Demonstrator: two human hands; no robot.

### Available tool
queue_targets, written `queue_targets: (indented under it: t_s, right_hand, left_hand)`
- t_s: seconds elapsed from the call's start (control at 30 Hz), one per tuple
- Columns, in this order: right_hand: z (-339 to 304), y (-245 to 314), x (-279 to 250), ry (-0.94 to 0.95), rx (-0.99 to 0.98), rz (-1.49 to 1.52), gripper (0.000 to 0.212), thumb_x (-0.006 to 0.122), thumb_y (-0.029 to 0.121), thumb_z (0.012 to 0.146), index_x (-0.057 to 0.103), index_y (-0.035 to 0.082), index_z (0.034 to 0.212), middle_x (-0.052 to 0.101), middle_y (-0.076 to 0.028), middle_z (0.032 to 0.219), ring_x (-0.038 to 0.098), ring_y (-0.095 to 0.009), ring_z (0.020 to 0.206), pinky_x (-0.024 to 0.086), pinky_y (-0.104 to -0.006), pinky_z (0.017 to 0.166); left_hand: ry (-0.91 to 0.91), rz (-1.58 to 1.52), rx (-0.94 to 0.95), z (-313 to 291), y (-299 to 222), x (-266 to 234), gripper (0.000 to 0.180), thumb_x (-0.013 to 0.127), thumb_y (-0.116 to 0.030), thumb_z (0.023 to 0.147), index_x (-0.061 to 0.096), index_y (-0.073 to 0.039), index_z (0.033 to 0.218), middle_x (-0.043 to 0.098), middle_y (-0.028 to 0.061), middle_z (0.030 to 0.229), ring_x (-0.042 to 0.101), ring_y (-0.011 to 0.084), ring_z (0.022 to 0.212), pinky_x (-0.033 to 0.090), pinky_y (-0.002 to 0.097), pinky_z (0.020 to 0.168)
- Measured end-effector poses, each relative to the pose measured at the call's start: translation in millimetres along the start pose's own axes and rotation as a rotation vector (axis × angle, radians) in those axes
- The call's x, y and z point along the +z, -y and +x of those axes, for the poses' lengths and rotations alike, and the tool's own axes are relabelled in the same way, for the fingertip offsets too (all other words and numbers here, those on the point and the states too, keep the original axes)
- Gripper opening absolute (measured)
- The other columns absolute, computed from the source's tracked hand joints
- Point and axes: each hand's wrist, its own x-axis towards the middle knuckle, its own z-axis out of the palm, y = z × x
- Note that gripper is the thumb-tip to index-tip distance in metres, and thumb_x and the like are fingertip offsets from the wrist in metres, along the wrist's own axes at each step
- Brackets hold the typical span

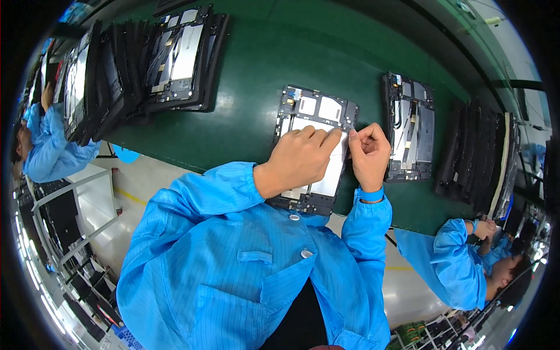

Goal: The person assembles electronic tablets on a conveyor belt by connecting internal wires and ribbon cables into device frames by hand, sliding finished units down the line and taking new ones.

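Observation:
An opened tablet lies on the green bench in front of me, its inner side up, showing silver plates and a black frame. My left hand rests over its middle with the fingers bent and close together; the index fingertip is near the tablet's right side. Right beside that fingertip, my right hand pinches thumb and index finger together at the tablet's right edge. Whatever sits in either hand's fingers is too small or hidden to make out. My left palm covers part of the silver plate.
Another opened tablet lies just right of my right hand. Stacks of similar tablets stand at the left on the green bench. A row of dark panels stands at the right. Co-workers in blue sleeves sit on both sides.

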Motion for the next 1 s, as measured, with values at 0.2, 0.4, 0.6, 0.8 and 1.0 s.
queue_targets:
  t_s: [0.2,0.4,0.6,0.8,1.0]
  right_hand:
    - [-0.9,0.7,0.8,-0.009,-0.001,0.002,0.024,0.078,0.0,0.102,0.06,0.0,0.087,0.058,-0.001,0.09,0.06,-0.004,0.077,0.052,-0.0221,0.067]
    - [-1.2,-0.6,1.4,-0.022,0.011,0.018,0.021,0.077,0.001,0.103,0.061,0.0,0.09,0.059,0.0,0.091,0.06,-0.004,0.079,0.052,-0.022,0.068]
    - [-1.2,-1.9,0.8,-0.025,0.014,0.03,0.021,0.077,0.001,0.104,0.06,0.0,0.09,0.059,-0.001,0.091,0.061,-0.004,0.079,0.053,-0.0225,0.069]
    - [-1.5,0.5,2.0,-0.033,0.022,0.029,0.022,0.078,0.002,0.103,0.06,0.0,0.09,0.06,-0.001,0.09,0.062,-0.005,0.079,0.053,-0.023,0.069]
    - [-1.9,0.7,2.5,-0.041,0.027,0.025,0.022,0.079,0.002,0.102,0.061,0.0,0.089,0.059,-0.001,0.092,0.06,-0.005,0.08,0.053,-0.0231,0.069]
  left_hand:
    - [0.031,0.011,0.012,0.1,-1.4,-2.6,0.051,0.073,-0.012,0.086,0.072,0.004,0.134,0.072,0.0105,0.092,0.07,0.0245,0.084,0.059,0.0374,0.066]
    - [-0.018,-0.007,0.009,-2.4,-0.3,2.3,0.061,0.071,-0.011,0.082,0.069,0.0,0.142,0.067,0.0085,0.092,0.067,0.0259,0.085,0.057,0.0399,0.065]
    - [-0.02,-0.014,0.008,-1.7,0.1,1.8,0.061,0.07,-0.011,0.082,0.069,0.0,0.142,0.067,0.008,0.092,0.067,0.0257,0.085,0.057,0.0399,0.066]
    - [0.014,-0.028,-0.006,-0.7,-0.8,-2.0,0.054,0.073,-0.011,0.085,0.073,0.004,0.137,0.072,0.0102,0.094,0.069,0.0251,0.086,0.06,0.0386,0.069]
    - [0.023,-0.002,0.007,1.1,-0.1,-2.5,0.051,0.074,-0.012,0.086,0.074,0.001,0.135,0.07,0.0086,0.093,0.07,0.024,0.085,0.06,0.0379,0.065]
